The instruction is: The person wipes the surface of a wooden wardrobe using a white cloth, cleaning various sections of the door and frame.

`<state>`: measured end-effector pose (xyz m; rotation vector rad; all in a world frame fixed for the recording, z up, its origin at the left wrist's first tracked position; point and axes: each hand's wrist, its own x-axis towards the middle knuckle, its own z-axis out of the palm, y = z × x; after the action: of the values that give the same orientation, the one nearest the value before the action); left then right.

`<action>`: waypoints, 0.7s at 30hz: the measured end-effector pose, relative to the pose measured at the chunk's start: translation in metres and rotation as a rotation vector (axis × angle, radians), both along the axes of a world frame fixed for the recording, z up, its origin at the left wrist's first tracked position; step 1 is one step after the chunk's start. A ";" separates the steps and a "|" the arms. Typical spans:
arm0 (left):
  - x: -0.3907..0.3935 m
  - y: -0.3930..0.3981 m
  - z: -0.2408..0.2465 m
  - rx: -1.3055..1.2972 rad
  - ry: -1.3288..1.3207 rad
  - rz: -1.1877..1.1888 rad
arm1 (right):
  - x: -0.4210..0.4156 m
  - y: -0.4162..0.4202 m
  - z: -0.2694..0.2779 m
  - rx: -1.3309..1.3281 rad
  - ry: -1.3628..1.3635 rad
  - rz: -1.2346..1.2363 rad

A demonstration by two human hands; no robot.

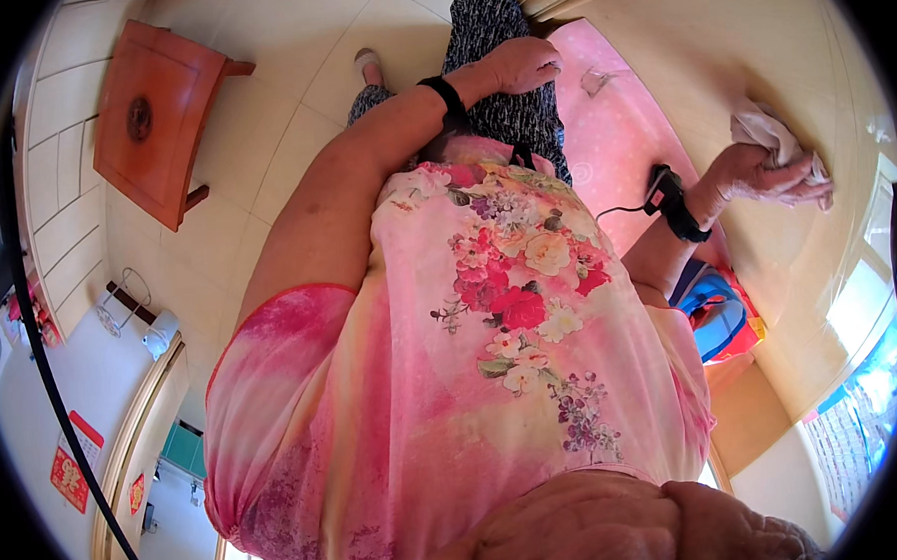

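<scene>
My right hand [763, 172] holds a crumpled pale cloth [769, 132] over a glossy light wood-toned panel [784, 48]. Its fingers are bent over the cloth; whether the cloth presses on the panel is hard to tell. A black wrist strap [683, 213] with a small device and cord is on that arm. My left hand [527, 64] lies with curled fingers on my leg in dark patterned trousers [483, 34], and nothing shows in it. A black band [446, 100] circles the left wrist. Beside the leg spreads a pink dotted covering [621, 115].
A reddish wooden stool or small table [153, 124] stands on the tiled floor [288, 54] at the left. Near my right elbow sits a blue and red bag-like item [712, 310]. A white fan [131, 312] stands by a doorway [137, 451]. Bright light enters at the right.
</scene>
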<state>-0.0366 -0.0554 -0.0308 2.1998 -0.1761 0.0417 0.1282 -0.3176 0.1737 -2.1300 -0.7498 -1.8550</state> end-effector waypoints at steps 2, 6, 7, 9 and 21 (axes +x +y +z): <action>0.000 0.000 0.000 0.004 0.003 0.001 | -0.010 0.018 -0.016 0.036 0.166 -0.002; -0.002 0.001 -0.002 -0.007 -0.024 0.012 | -0.029 0.048 -0.050 -0.135 0.369 0.017; -0.002 0.000 -0.001 -0.008 -0.034 0.010 | -0.031 0.051 -0.059 -0.197 0.393 0.016; -0.002 0.000 0.001 -0.007 -0.017 0.005 | -0.033 0.054 -0.071 -0.228 0.452 0.084; -0.006 0.002 0.002 -0.020 -0.015 0.018 | -0.031 0.038 0.001 0.045 0.240 0.245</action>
<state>-0.0423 -0.0537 -0.0292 2.1821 -0.1641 0.0701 0.0969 -0.2794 0.1748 -2.0771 -0.8589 -1.4495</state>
